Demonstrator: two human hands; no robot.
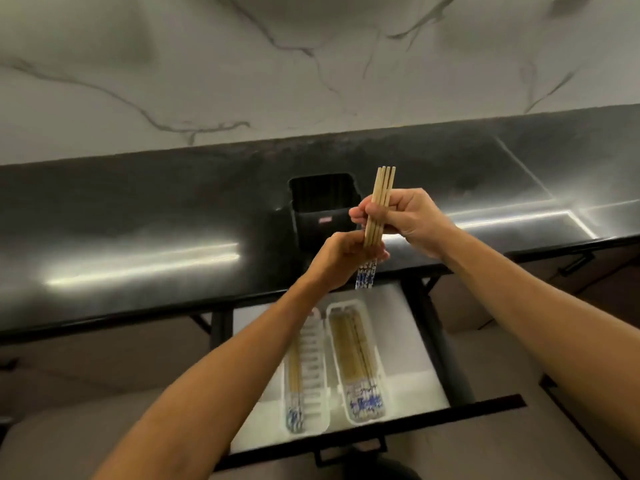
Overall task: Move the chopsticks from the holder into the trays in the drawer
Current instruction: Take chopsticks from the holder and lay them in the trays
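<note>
- Four chopsticks [379,202] are held together as one upright, slightly tilted bundle, above the counter [138,220] and just in front of the holder [322,216].
- The bundle's lower part is wrapped by the curled fingers of the left hand [341,261]; its blue-and-white ends stick out below.
- The bundle's middle is gripped by the right hand [401,216], fingers curled round it, with the plain tips above.
- One black holder stands on the counter; its inside is too dark to read.
- One drawer [398,341] is pulled open below, with two white trays side by side in it.
- In the left tray [313,358] a few chopsticks [295,375] lie along the left wall.
- The right tray [346,303] is filled with many chopsticks [356,358]; the count cannot be told.
</note>
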